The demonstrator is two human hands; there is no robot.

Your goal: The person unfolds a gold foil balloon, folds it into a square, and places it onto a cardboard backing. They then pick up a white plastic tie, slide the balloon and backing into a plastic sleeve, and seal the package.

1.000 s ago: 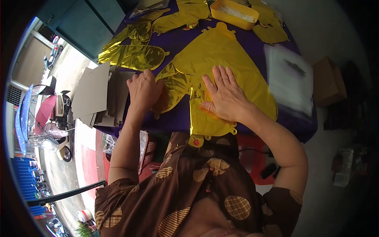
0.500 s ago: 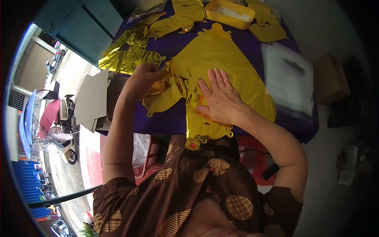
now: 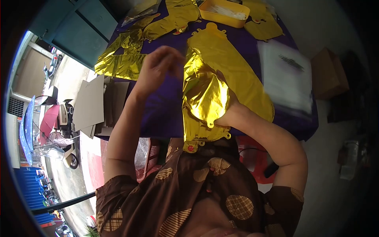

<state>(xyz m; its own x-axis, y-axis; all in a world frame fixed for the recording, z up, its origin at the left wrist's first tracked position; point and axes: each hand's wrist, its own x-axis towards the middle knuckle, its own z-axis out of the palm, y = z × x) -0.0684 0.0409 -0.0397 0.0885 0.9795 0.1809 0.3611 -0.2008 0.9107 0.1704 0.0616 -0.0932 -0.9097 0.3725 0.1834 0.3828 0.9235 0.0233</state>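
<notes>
A large gold foil sheet (image 3: 233, 71) with small tabs lies on the purple-covered table. Its left part is folded over to the right as a shiny flap (image 3: 205, 93). That flap covers the fingers of my right hand (image 3: 231, 112), so only the wrist side shows. My left hand (image 3: 160, 69) is raised just left of the fold, its fingers bent and blurred; whether they touch the foil is unclear. A lower strip of the foil, with a small red mark, hangs over the table's front edge near my lap.
More gold foil pieces (image 3: 122, 59) lie at the back left and back right. A yellow tray (image 3: 203, 15) with white items stands at the back. Clear plastic bags (image 3: 284, 79) are on the right, grey cardboard (image 3: 90, 104) on the left, and a cardboard box (image 3: 329, 75) beyond the table.
The left part of the foil has swung over to the right and now covers my right hand's fingers. My left hand has moved up and right, off the spot where it held the foil.
</notes>
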